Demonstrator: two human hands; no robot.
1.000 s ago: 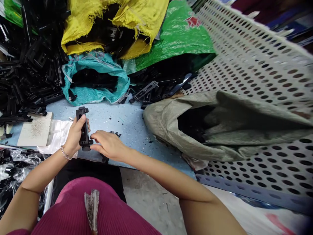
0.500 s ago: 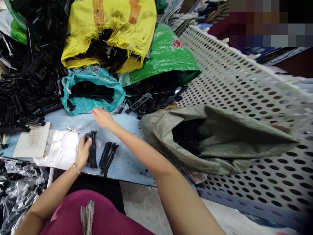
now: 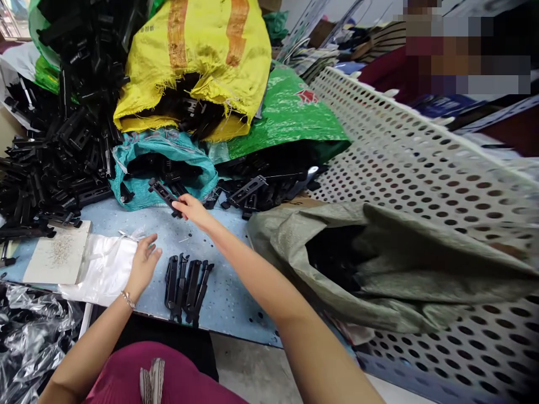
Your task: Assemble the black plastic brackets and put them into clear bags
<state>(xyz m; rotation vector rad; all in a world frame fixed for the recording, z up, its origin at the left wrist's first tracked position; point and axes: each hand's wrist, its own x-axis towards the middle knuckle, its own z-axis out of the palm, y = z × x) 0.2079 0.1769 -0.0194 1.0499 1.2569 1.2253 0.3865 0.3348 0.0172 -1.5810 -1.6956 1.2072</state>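
My right hand grips the near end of a long black plastic part with slots in it, in front of the mouth of a teal woven sack that holds more black parts. My left hand is open and empty, its fingers apart, above the table beside a stack of clear plastic bags. To the right of that hand, several similar black parts lie side by side on the blue tabletop.
Loose black parts are heaped at the left, by a pale board. Behind stand a yellow sack and a green sack. A grey-green sack lies at the right against a perforated white panel.
My left hand has let go of the black parts it held, which now lie beside the others on the table. My right hand now holds a black part at the teal sack.
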